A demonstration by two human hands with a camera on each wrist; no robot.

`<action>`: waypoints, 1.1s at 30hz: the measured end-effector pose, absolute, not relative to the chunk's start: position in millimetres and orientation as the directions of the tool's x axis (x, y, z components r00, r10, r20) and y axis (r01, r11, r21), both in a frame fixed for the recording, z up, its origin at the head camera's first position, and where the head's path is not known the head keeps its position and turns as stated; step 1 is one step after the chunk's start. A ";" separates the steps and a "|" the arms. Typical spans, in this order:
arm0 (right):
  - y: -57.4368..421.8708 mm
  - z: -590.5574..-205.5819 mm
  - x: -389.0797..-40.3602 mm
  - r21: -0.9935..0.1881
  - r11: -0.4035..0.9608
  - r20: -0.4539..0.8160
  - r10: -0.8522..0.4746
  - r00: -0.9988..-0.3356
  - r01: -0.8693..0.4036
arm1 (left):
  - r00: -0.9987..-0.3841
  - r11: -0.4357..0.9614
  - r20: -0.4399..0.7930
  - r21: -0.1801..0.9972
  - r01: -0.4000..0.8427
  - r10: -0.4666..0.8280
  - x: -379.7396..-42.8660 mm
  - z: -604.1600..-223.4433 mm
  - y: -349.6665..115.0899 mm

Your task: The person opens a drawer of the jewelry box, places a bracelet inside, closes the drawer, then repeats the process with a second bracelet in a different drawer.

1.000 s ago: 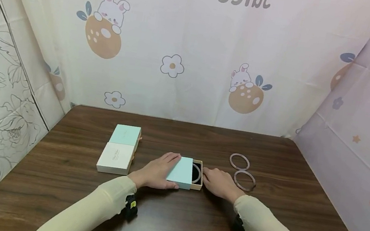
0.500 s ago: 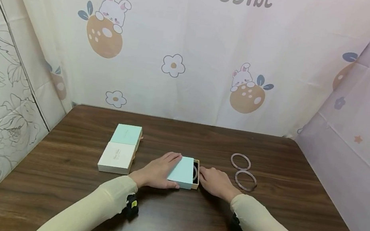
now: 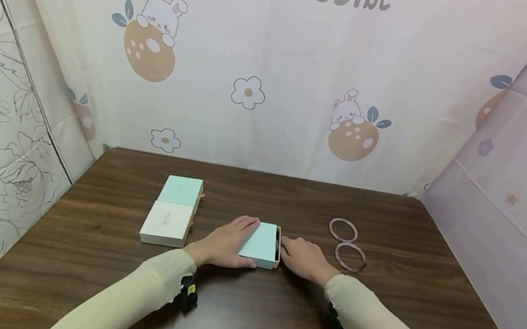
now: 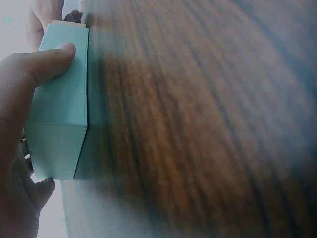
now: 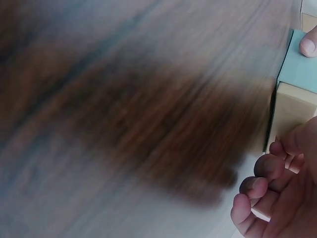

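Note:
A mint-green drawer box [image 3: 259, 243] lies on the table with its cream inner tray [image 3: 278, 247] showing only as a narrow strip at the right end. My left hand [image 3: 224, 244] grips the box's outer sleeve, the thumb along the near side and the fingers over the far side. In the left wrist view that thumb lies flat against the green side [image 4: 62, 99]. My right hand [image 3: 302, 258] has its fingers curled and presses the tray's end. Its fingertips meet the cream end face [image 5: 292, 111] in the right wrist view. The box's contents are almost wholly hidden.
On the left, a white box [image 3: 166, 224] lies against another mint-green box [image 3: 180, 190], both with small tabs on their right sides. Two pale mauve rings, one farther back [image 3: 343, 230] and one nearer [image 3: 350, 257], lie right of my right hand. A printed curtain [image 3: 292, 48] stands behind the table.
My right hand has moved left, and the tray has slid into the sleeve, covering the ring that showed inside. The left hand keeps its grip on the sleeve.

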State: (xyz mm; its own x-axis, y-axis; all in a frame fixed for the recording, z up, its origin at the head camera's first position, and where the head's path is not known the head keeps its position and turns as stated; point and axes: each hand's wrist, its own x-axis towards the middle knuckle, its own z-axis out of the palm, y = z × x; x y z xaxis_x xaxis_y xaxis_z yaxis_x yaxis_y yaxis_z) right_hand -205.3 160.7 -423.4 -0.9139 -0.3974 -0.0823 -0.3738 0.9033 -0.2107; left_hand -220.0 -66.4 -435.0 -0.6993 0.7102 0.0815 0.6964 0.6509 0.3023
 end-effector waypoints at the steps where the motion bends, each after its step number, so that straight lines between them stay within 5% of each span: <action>1: 159.9 -423.5 -205.4 -0.212 0.903 -0.083 -0.398 -0.914 -0.374 | -0.699 0.651 0.083 0.302 0.697 0.710 -220.0 -434.9 -66.4; 33: 151.2 -421.3 -204.2 -0.206 0.900 -0.109 -0.410 -0.905 -0.383 | -0.701 0.661 0.090 0.268 0.701 0.707 -218.5 -434.5 -65.2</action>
